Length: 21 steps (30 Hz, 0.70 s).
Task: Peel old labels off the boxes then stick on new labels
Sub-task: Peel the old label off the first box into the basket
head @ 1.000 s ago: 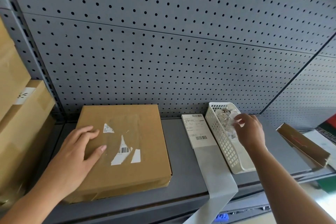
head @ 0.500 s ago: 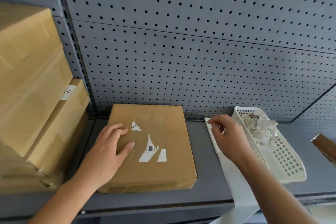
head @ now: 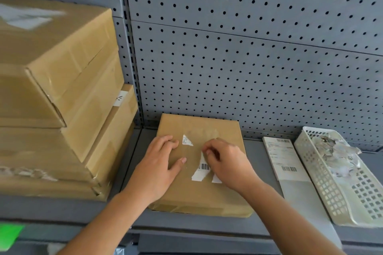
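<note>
The flat cardboard box [head: 207,194] lies on the grey shelf [head: 207,223], its rear edge against the pegboard back panel [head: 248,58]. Three white remnants of the old label stay on its top face: a triangular scrap [head: 186,140], a barcode strip [head: 202,170] and a small fragment [head: 216,179]. The left hand [head: 159,163] rests flat on the lid beside the remnants, fingers spread. The right hand [head: 228,163] has its fingers curled, the tips at the upper end of the barcode strip (whether they actually grip it cannot be told). To the right lies the new label sheet [head: 283,157], then a white basket [head: 342,203] holding peeled scraps [head: 335,151]. Stacked boxes [head: 62,89] stand to the left.
</note>
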Each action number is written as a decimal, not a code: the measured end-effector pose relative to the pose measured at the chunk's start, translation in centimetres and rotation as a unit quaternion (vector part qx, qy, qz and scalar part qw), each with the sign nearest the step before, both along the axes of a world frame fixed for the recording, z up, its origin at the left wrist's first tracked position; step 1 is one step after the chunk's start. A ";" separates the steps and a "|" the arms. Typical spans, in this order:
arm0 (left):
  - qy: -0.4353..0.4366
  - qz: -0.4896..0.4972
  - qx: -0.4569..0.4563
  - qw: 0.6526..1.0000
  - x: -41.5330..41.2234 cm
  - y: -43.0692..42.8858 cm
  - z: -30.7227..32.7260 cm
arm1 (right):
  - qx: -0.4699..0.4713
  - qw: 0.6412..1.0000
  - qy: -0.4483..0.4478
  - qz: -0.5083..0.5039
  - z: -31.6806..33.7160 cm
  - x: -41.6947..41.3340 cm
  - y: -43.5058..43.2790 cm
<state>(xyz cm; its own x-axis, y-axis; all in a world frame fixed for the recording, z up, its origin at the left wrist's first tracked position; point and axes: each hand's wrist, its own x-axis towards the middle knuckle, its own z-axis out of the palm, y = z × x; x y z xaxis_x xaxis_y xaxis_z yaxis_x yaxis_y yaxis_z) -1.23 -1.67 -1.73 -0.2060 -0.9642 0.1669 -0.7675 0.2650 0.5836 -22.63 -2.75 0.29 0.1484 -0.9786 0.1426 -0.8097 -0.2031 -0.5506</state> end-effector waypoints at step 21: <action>-0.002 -0.012 -0.030 0.999 0.2 -0.2 -0.6 | -0.082 0.996 0.024 -0.020 -1.6 0.8 0.2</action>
